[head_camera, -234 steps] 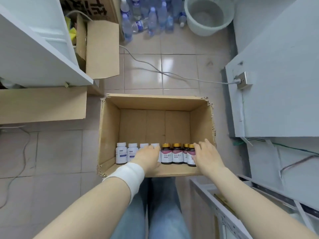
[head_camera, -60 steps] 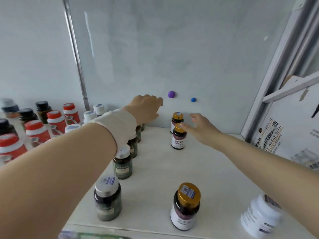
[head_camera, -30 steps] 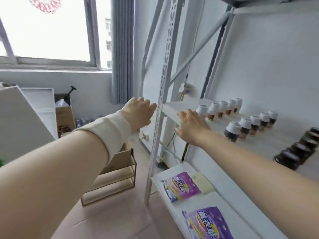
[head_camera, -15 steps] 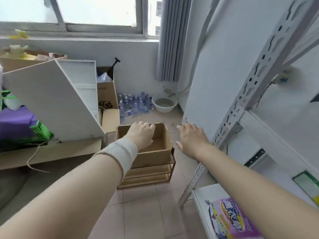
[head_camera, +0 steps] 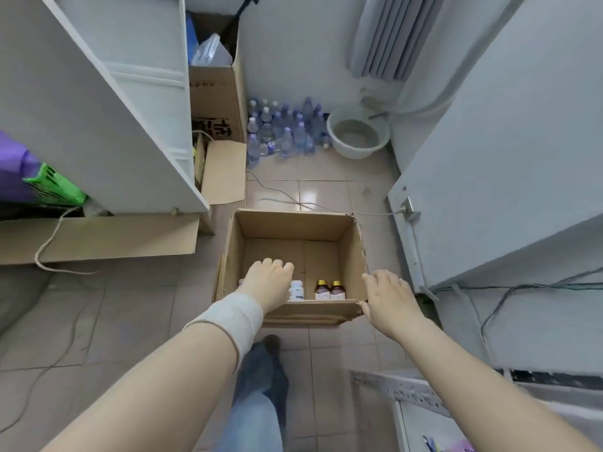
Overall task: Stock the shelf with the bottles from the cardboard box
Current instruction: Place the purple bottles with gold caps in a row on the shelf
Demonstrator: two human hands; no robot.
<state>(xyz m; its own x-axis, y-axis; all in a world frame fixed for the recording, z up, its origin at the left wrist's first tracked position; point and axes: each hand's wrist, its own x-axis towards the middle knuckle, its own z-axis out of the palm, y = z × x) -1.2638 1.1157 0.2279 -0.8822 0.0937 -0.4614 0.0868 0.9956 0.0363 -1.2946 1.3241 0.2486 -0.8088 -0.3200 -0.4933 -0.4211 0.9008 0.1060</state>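
Observation:
An open cardboard box stands on the tiled floor in front of me. Along its near wall I see a white bottle and two dark bottles with gold caps. My left hand, bandaged at the wrist, hovers over the box's near left part, fingers apart and holding nothing; it hides whatever lies under it. My right hand is spread open over the box's near right corner, also with nothing in it. The shelf shows only as a white corner at the lower right.
A white slanted panel and flat cardboard lie to the left. Several water bottles and a pale basin stand by the far wall. A cable crosses the floor behind the box. A white board leans on the right.
My view has swung from the shelf down to the box. Both hands, empty, have dropped from mid-air to just over the box's near edge. The box holds fewer bottles than before.

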